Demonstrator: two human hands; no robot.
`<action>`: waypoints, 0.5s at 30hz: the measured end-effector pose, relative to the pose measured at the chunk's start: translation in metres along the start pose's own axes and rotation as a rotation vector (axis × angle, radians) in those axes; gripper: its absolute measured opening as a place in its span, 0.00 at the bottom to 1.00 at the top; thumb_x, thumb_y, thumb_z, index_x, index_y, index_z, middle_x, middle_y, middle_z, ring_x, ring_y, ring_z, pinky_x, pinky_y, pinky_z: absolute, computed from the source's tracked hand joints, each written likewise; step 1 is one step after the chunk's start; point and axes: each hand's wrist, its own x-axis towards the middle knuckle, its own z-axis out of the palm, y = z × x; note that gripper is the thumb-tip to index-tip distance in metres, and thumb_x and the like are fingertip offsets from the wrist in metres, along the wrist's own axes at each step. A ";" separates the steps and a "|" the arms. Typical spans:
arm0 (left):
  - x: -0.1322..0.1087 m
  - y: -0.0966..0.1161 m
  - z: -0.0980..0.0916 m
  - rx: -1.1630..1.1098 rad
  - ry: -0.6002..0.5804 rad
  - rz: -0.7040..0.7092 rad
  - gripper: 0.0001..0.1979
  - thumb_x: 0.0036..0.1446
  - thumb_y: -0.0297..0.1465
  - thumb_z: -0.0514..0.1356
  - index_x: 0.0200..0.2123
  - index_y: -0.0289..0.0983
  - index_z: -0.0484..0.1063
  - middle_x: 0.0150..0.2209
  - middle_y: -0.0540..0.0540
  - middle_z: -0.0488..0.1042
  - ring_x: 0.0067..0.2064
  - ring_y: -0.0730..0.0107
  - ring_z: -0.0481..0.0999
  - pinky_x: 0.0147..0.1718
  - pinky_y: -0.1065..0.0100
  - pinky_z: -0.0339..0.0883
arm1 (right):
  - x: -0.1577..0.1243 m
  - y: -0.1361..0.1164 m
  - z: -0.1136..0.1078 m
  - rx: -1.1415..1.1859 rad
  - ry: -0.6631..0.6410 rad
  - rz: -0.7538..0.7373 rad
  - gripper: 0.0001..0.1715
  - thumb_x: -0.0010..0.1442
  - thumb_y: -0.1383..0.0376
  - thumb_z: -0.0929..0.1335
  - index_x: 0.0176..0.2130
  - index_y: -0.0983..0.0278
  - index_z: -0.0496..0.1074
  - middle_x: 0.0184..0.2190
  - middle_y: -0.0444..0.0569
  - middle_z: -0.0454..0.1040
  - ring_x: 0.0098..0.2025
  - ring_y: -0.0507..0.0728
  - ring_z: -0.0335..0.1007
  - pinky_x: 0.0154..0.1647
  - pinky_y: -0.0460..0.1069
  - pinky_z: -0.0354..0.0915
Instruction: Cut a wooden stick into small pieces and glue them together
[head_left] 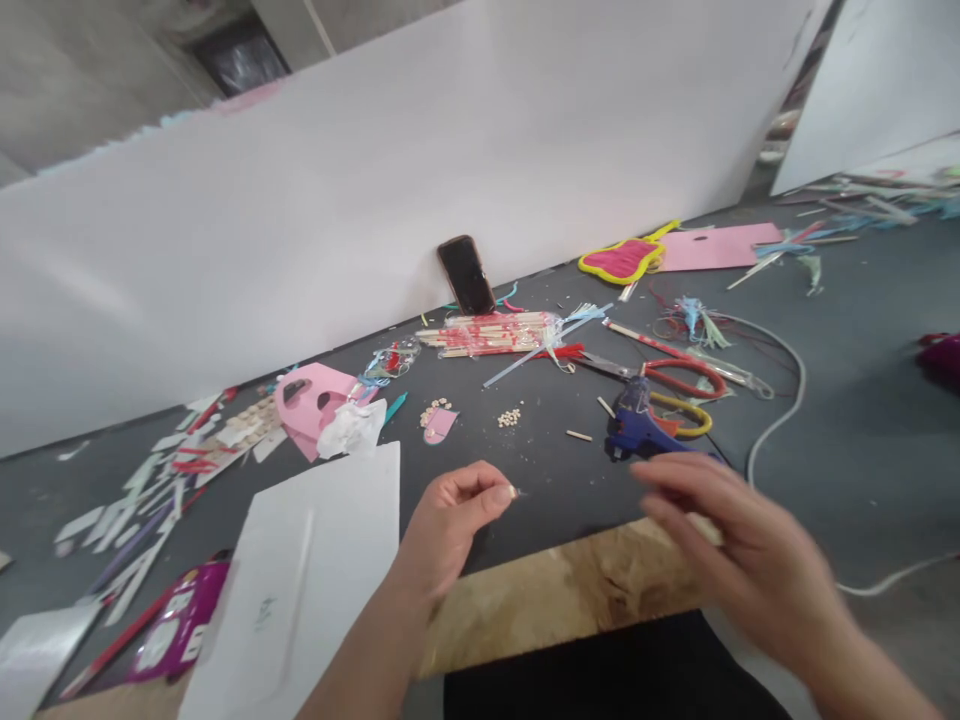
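Observation:
My left hand (461, 515) is closed in a pinch above the dark table, with a tiny pale piece (514, 492) at its fingertips; its exact kind is too small to tell. To the right, my right hand (739, 545) is blurred, fingers stretched out, with nothing visible in it. Just beyond that hand lies a blue glue gun (646, 430), apart from the fingers or barely touching, I cannot tell which. Ahead of my left hand is a pile of small cut wooden bits (509, 415). Beside it, a small pink rounded piece (440, 426) has more bits along its top edge.
Red-and-yellow-handled scissors (682, 378) lie behind the glue gun. A phone (466, 275) leans on the white board, behind bagged wooden sticks (495, 333). A white foam sheet (300, 580) lies at left; a white cable (799, 385) curves on the right.

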 end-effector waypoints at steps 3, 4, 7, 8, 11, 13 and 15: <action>-0.006 -0.002 0.012 -0.101 -0.055 0.001 0.09 0.50 0.35 0.65 0.24 0.35 0.73 0.25 0.51 0.62 0.29 0.74 0.59 0.31 0.70 0.53 | 0.003 -0.018 0.039 0.216 -0.153 0.070 0.12 0.62 0.65 0.66 0.46 0.57 0.70 0.39 0.47 0.73 0.33 0.51 0.72 0.32 0.46 0.69; -0.008 -0.003 0.015 -0.123 -0.068 0.006 0.09 0.51 0.34 0.65 0.24 0.35 0.73 0.25 0.51 0.62 0.29 0.74 0.59 0.31 0.69 0.53 | 0.003 -0.021 0.048 0.268 -0.177 0.088 0.12 0.62 0.65 0.66 0.47 0.57 0.70 0.39 0.47 0.73 0.33 0.51 0.71 0.32 0.46 0.69; -0.011 -0.007 0.018 -0.139 -0.092 0.015 0.09 0.52 0.33 0.64 0.24 0.35 0.73 0.25 0.51 0.61 0.30 0.74 0.59 0.32 0.69 0.53 | 0.004 -0.025 0.066 0.338 -0.187 0.109 0.07 0.62 0.64 0.66 0.41 0.59 0.71 0.34 0.46 0.74 0.33 0.52 0.71 0.33 0.46 0.68; -0.011 -0.008 0.018 -0.135 -0.092 0.018 0.09 0.52 0.33 0.64 0.24 0.35 0.73 0.25 0.51 0.61 0.30 0.73 0.58 0.32 0.69 0.53 | 0.004 -0.026 0.069 0.332 -0.179 0.111 0.04 0.62 0.65 0.66 0.38 0.59 0.72 0.32 0.45 0.74 0.32 0.52 0.70 0.33 0.46 0.67; -0.012 -0.010 0.015 -0.124 -0.078 0.027 0.09 0.52 0.34 0.64 0.24 0.35 0.72 0.25 0.51 0.62 0.30 0.73 0.59 0.32 0.69 0.53 | 0.004 -0.026 0.068 0.282 -0.168 0.133 0.09 0.64 0.64 0.63 0.31 0.60 0.69 0.26 0.44 0.70 0.28 0.51 0.67 0.29 0.45 0.64; -0.012 -0.010 0.010 -0.098 -0.058 0.034 0.09 0.52 0.34 0.64 0.24 0.35 0.72 0.26 0.51 0.63 0.30 0.73 0.59 0.32 0.70 0.53 | 0.002 -0.023 0.063 0.251 -0.170 0.169 0.11 0.65 0.63 0.61 0.31 0.60 0.66 0.24 0.43 0.66 0.25 0.51 0.63 0.26 0.45 0.61; -0.012 -0.009 0.002 -0.057 -0.034 0.037 0.09 0.52 0.34 0.64 0.24 0.36 0.72 0.26 0.51 0.63 0.30 0.73 0.60 0.31 0.70 0.53 | -0.001 -0.018 0.056 0.231 -0.148 0.226 0.13 0.67 0.61 0.59 0.30 0.60 0.62 0.22 0.42 0.63 0.23 0.51 0.59 0.23 0.45 0.59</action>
